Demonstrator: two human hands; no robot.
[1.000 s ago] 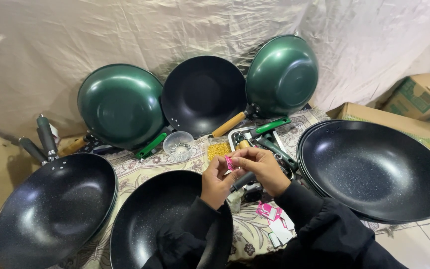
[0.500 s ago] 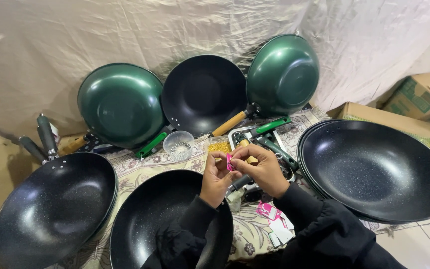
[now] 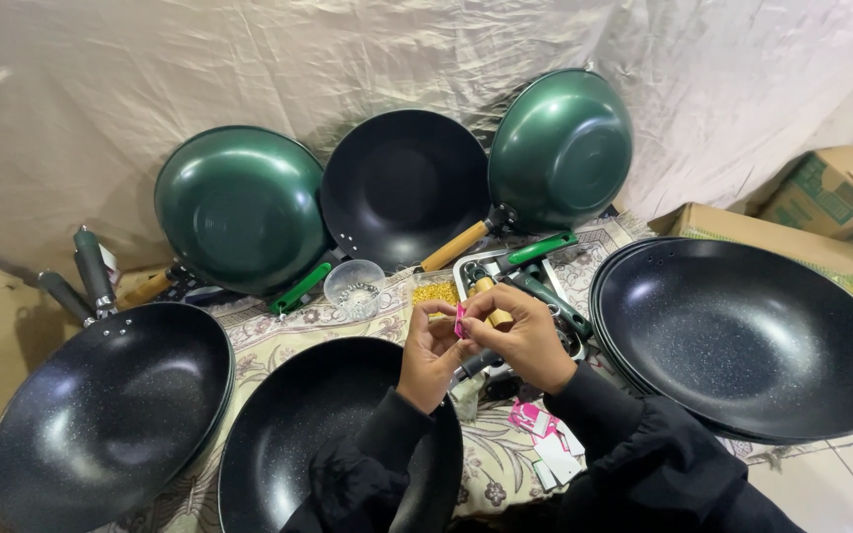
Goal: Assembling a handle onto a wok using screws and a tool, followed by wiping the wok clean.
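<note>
Pink, a small packet [image 3: 460,321] sits pinched between the fingertips of both hands, left hand [image 3: 428,350] and right hand [image 3: 525,336] closed narrowly on it above the patterned cloth [image 3: 278,336], near its middle. Black woks [image 3: 742,336] flank them; a clear cup [image 3: 353,288] and tray of handles [image 3: 535,281] lie just beyond. Judging by the grip, the packet is being opened; that calls for a steady, small pull.

A single head-worn camera looks steeply down and forward from just above the person's arms. The black wok [image 3: 338,434] lies close beneath it at the lower edge; beyond the wok the view reaches the cloth backdrop [image 3: 249,69]. No second view overlaps.
</note>
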